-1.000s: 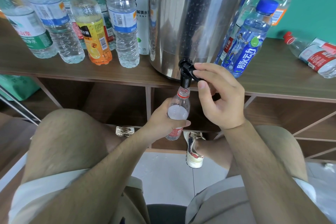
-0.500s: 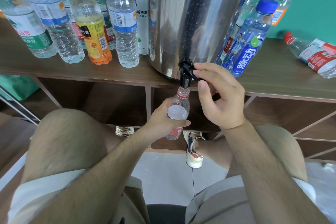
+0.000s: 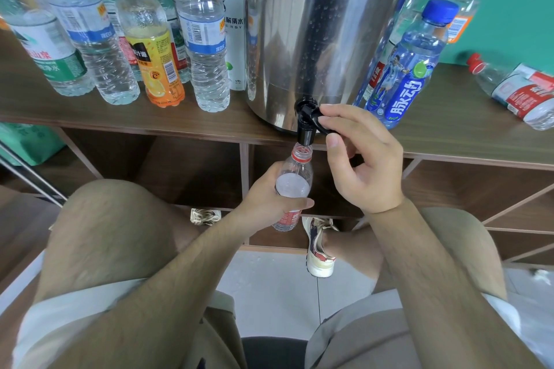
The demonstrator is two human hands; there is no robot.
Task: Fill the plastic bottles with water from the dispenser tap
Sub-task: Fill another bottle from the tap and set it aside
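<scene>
My left hand [image 3: 269, 198] grips the bottle [image 3: 292, 186] upright, mouth just beneath the tap [image 3: 305, 126], while my right hand [image 3: 359, 159], beside the tap, pinches its lever.

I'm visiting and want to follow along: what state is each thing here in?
Tap: lever pinched; flow not visible.
Held bottle: uncapped, mouth under the tap, water inside.
Left hand: grips the held bottle.
Right hand: pinches the tap lever.
Dispenser: standing, beaded with droplets.
Orange bottle: capped, standing.
Blue bottle: capped, standing.
Far-right bottle: capped, lying on its side.
</scene>
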